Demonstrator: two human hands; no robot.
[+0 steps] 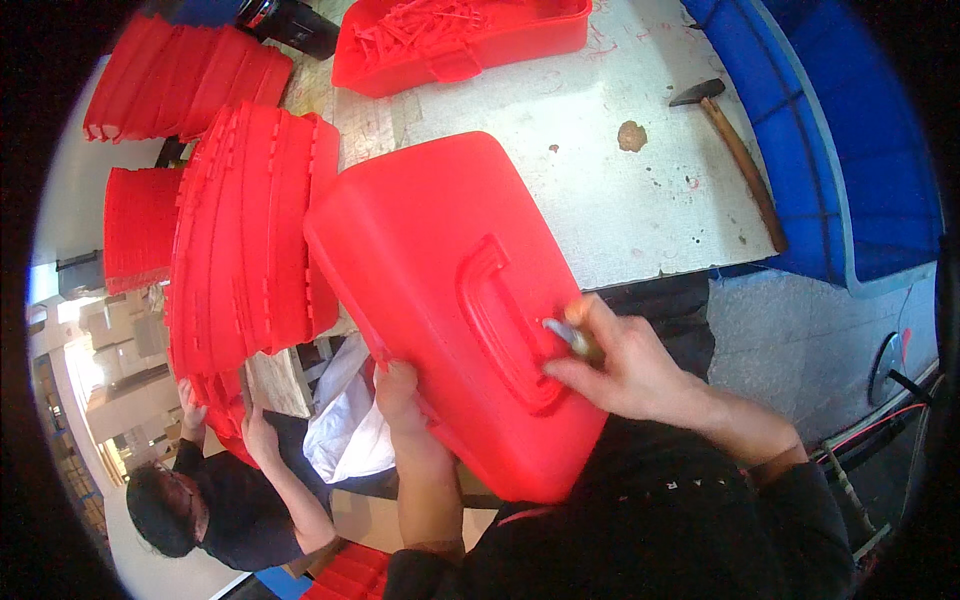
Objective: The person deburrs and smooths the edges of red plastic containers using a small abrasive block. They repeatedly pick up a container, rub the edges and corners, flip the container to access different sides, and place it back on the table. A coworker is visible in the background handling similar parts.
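A large red plastic case lid (420, 230) with rounded corners lies tilted before me, one end on the table and the near end at my body. A long handle-shaped recess (500, 330) is moulded into its face. My left hand (398, 390) is closed on the lid's left edge, its thumb on top and the other fingers hidden. My right hand (630, 365) pinches a small pale tool (572, 337), blurred, perhaps a trimming knife. Its tip is at the right side of the recess.
Stacked red shells (250, 230) stand at left, with another stack (190, 80) behind. A red tray (520, 40) of small red parts, a hammer (745, 165) and a blue bin (840, 230) are beyond. At lower left a co-worker (250, 510) grips a red piece.
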